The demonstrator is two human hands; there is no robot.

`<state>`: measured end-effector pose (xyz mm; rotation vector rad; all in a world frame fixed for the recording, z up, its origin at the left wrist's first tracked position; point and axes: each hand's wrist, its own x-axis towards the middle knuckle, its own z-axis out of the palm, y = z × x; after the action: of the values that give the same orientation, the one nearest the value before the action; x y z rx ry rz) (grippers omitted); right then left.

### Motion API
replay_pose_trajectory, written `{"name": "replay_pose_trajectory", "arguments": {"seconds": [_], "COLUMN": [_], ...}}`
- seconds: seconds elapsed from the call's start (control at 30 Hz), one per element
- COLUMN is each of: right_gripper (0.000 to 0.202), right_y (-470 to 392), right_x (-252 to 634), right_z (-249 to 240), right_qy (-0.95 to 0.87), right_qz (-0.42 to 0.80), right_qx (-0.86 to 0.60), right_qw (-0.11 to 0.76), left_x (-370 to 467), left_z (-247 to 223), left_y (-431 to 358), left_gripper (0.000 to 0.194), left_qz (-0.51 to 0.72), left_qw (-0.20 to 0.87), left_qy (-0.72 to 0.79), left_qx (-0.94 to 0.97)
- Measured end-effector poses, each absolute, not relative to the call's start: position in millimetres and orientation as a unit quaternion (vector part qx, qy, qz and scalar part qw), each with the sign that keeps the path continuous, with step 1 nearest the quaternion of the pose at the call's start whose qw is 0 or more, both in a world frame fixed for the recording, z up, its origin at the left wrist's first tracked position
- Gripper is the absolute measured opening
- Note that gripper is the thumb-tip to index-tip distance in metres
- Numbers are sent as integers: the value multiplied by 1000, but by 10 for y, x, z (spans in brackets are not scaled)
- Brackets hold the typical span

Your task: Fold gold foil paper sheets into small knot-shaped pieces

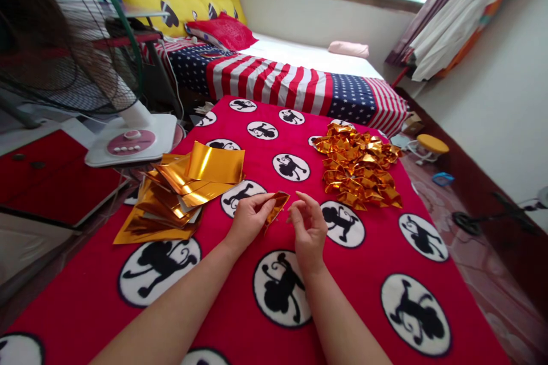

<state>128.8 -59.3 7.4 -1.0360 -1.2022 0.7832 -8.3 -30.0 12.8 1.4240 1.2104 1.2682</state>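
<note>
Near the middle of the red cloth with monkey prints, my left hand pinches a small folded piece of gold foil paper between thumb and fingers. Just right of that piece is my right hand, its fingers curved and apart, with nothing visible between them. A loose stack of flat gold foil sheets lies on the left, some showing pale undersides. To the right sits a heap of folded, shiny gold foil pieces.
A fan with a white base stands at the left, beside a red cabinet top. Behind the cloth is a bed with a flag-patterned cover. A yellow stool stands on the floor at the right.
</note>
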Motion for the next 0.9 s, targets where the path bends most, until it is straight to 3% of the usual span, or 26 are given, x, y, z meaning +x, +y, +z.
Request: {"name": "replay_pose_trajectory", "arguments": {"seconds": [0.23,0.4,0.53,0.9], "right_gripper": [27,11,14,15], "right_y": [-489,-486,-498,-504], "right_x": [1483,1477,1487,1552], "right_z": [74,44,36,80], "right_qy": [-647,-631,-604,-636], "right_qz": [346,411,468,476], "right_qx": [-419,-444,-433,-381], "right_qw": [535,486,478,473], "left_x": [-131,-149,-160,-162], "left_z": [77,71,82,81], "left_y": [-267,-258,-254,-278], "left_gripper": [23,23,24,19], "left_qz": [470,446,449,518], "left_qw": [445,452,473,510], "left_qy": [478,481,487,435], "left_qx": [594,604,581,531]}}
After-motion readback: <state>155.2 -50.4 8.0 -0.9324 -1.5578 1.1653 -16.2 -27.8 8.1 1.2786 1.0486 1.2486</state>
